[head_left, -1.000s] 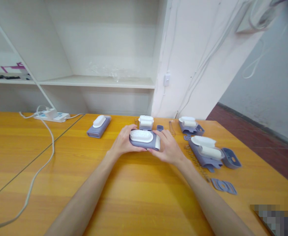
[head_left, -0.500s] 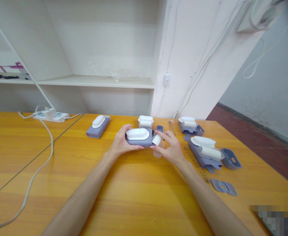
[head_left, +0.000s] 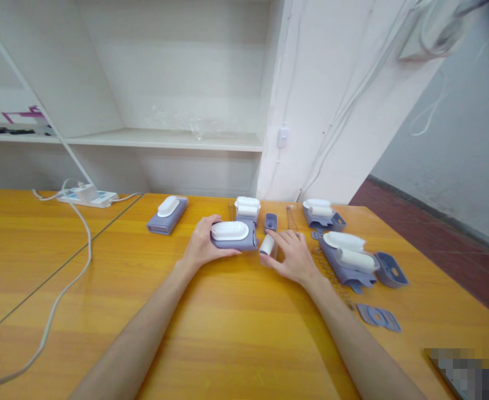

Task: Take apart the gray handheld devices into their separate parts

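Note:
My left hand (head_left: 200,243) is closed around the left end of a grey-purple case (head_left: 234,243) topped by a white oval pad (head_left: 230,230) with small bumps. The case is held level above the table, its right end towards my other hand. Thumb and fingers of my right hand (head_left: 291,254) pinch a short white roller (head_left: 267,244) with a dark lower end. The roller is tilted and stands just right of the case, with a small gap between them. Behind them lies a small grey end cap (head_left: 271,221).
Similar cases with white rollers (head_left: 356,259) lie at right, near an open grey cap (head_left: 391,270), a coiled spring (head_left: 332,275) and flat grey plates (head_left: 378,317). A closed case (head_left: 168,215) lies at back left. A power strip (head_left: 88,194) and white cable (head_left: 86,239) are further left.
My right hand has drawn the white roller away from the case's right end, slightly down and towards me. The left hand and the case have shifted slightly left.

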The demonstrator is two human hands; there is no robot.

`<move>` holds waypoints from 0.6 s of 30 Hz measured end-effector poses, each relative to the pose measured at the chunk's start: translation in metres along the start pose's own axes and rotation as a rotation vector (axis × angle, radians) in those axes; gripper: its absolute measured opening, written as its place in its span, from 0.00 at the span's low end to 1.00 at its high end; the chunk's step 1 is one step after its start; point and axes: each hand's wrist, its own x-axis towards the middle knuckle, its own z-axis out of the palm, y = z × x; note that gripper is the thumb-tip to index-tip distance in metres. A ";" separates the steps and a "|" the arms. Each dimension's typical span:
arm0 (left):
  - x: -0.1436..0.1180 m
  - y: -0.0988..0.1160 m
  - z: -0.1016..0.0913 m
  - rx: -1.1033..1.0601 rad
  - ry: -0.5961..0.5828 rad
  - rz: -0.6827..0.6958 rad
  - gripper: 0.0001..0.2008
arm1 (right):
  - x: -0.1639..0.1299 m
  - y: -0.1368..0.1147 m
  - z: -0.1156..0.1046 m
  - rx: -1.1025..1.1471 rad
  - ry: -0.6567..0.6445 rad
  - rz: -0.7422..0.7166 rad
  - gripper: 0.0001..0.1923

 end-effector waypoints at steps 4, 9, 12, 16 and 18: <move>0.000 0.005 0.000 -0.016 -0.035 0.041 0.42 | 0.006 -0.015 0.001 0.109 0.058 0.011 0.45; 0.000 0.008 0.000 -0.059 -0.096 0.122 0.41 | 0.016 -0.038 0.008 0.449 0.020 0.087 0.47; -0.001 0.009 0.000 -0.049 -0.142 0.156 0.36 | 0.019 -0.045 0.007 0.527 0.037 0.134 0.40; 0.000 0.026 0.002 -0.025 -0.105 0.123 0.20 | 0.017 -0.045 0.009 0.512 0.085 0.095 0.36; 0.001 0.041 0.008 0.032 -0.068 0.004 0.23 | 0.015 -0.044 0.011 0.494 0.127 0.069 0.35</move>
